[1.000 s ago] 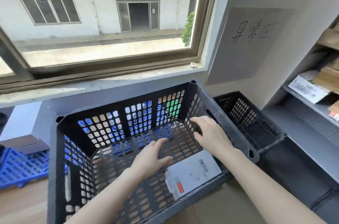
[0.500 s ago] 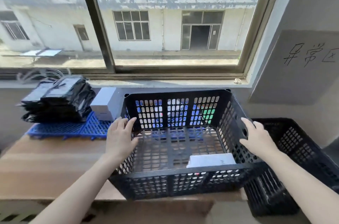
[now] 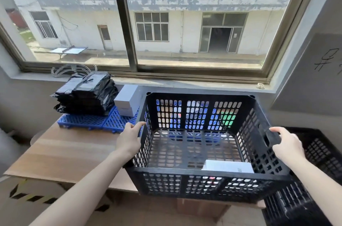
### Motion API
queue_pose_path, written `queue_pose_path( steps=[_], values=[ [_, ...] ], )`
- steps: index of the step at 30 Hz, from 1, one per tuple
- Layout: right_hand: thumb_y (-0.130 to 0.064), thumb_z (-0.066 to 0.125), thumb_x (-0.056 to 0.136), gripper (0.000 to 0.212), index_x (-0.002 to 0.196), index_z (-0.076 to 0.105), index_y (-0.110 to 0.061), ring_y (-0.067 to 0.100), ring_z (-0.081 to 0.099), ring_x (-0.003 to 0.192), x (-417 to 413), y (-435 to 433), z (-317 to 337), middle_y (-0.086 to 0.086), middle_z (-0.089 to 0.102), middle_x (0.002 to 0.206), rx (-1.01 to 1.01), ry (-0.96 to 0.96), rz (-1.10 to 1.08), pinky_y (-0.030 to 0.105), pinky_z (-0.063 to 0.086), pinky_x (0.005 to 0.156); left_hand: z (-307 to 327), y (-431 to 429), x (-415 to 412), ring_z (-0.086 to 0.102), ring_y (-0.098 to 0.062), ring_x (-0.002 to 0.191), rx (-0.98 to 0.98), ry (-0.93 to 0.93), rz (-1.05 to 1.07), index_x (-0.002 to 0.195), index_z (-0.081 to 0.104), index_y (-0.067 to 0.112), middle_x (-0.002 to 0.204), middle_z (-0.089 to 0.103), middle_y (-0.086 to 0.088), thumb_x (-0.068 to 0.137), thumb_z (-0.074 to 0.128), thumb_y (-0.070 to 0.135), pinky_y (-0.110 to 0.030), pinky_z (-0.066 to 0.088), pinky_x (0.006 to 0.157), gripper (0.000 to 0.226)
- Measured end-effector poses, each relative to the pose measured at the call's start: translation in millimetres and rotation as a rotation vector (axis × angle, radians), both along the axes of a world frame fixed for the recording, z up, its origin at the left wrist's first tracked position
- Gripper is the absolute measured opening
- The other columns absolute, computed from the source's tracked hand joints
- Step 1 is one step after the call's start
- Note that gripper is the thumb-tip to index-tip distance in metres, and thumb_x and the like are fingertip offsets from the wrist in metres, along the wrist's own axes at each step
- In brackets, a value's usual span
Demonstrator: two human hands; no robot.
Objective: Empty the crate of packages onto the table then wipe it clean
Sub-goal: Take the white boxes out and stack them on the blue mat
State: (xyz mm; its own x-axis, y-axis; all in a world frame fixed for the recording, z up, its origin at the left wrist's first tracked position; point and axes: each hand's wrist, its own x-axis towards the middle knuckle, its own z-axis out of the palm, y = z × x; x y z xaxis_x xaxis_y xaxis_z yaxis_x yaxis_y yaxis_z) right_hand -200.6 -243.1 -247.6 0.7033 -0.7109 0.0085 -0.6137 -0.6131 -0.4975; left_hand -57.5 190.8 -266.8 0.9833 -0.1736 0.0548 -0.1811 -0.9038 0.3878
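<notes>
Left hand (image 3: 129, 139) and right hand (image 3: 288, 145) clasp the side rims of the black perforated plastic crate (image 3: 185, 171) — stiff, probably light, its flat white package (image 3: 227, 166) loose.

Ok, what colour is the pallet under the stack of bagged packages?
Blue. The pallet shows best in the head view, left of the crate.

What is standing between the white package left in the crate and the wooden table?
Only the crate's own left wall, gripped at the rim by the left hand. The white package lies in the near right corner. Beyond the wall the table is bare wood; the blue pallet sits farther back.
</notes>
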Motion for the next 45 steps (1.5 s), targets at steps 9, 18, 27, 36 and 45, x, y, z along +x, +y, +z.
queue_pose_path(
  steps=[9, 18, 27, 36, 45],
  values=[
    [0.012, 0.048, 0.072, 0.062, 0.123, 0.061, -0.020, 0.036, 0.055, 0.095, -26, 79, 6, 0.024, 0.056, 0.111, 0.021, -0.066, 0.007, 0.033, 0.040, 0.075, 9, 79, -11, 0.055, -0.026, 0.085, -0.025, -0.030, -0.033, 0.134, 0.046, 0.037, 0.100, 0.046, -0.004, 0.089, 0.052, 0.006, -0.032, 0.042, 0.070, 0.055],
    [0.010, 0.050, 0.073, 0.057, 0.120, 0.062, -0.018, 0.038, 0.059, 0.096, -25, 211, -12, 0.026, 0.058, 0.111, 0.044, -0.068, 0.049, 0.038, 0.045, 0.079, -9, 219, -14, 0.047, -0.013, 0.073, -0.131, 0.027, -0.063, 0.129, 0.055, 0.025, 0.093, 0.041, -0.004, 0.085, 0.051, -0.008, -0.015, 0.035, 0.060, 0.055],
    [0.011, 0.051, 0.072, 0.056, 0.121, 0.061, -0.016, 0.037, 0.058, 0.099, 30, 309, -17, 0.022, 0.058, 0.114, 0.061, -0.089, 0.152, 0.036, 0.045, 0.073, 2, 327, 15, 0.054, -0.023, 0.091, -0.031, 0.010, 0.041, 0.129, 0.051, 0.030, 0.112, 0.053, -0.010, 0.087, 0.056, 0.000, -0.027, 0.040, 0.068, 0.052],
    [0.010, 0.053, 0.073, 0.059, 0.125, 0.058, -0.017, 0.038, 0.056, 0.104, 72, 350, -17, 0.025, 0.058, 0.117, 0.051, -0.092, 0.168, 0.037, 0.043, 0.080, 6, 363, 51, 0.045, -0.018, 0.089, 0.030, 0.000, 0.081, 0.138, 0.047, 0.030, 0.114, 0.052, -0.009, 0.089, 0.056, 0.002, -0.026, 0.035, 0.075, 0.057],
    [0.009, 0.051, 0.073, 0.061, 0.127, 0.056, -0.019, 0.035, 0.053, 0.098, 92, 362, -14, 0.021, 0.055, 0.114, 0.065, -0.076, 0.180, 0.036, 0.043, 0.079, 1, 376, 83, 0.058, -0.030, 0.092, 0.059, -0.018, 0.079, 0.132, 0.047, 0.035, 0.118, 0.053, -0.004, 0.088, 0.059, 0.006, -0.039, 0.050, 0.079, 0.055]
  ],
)
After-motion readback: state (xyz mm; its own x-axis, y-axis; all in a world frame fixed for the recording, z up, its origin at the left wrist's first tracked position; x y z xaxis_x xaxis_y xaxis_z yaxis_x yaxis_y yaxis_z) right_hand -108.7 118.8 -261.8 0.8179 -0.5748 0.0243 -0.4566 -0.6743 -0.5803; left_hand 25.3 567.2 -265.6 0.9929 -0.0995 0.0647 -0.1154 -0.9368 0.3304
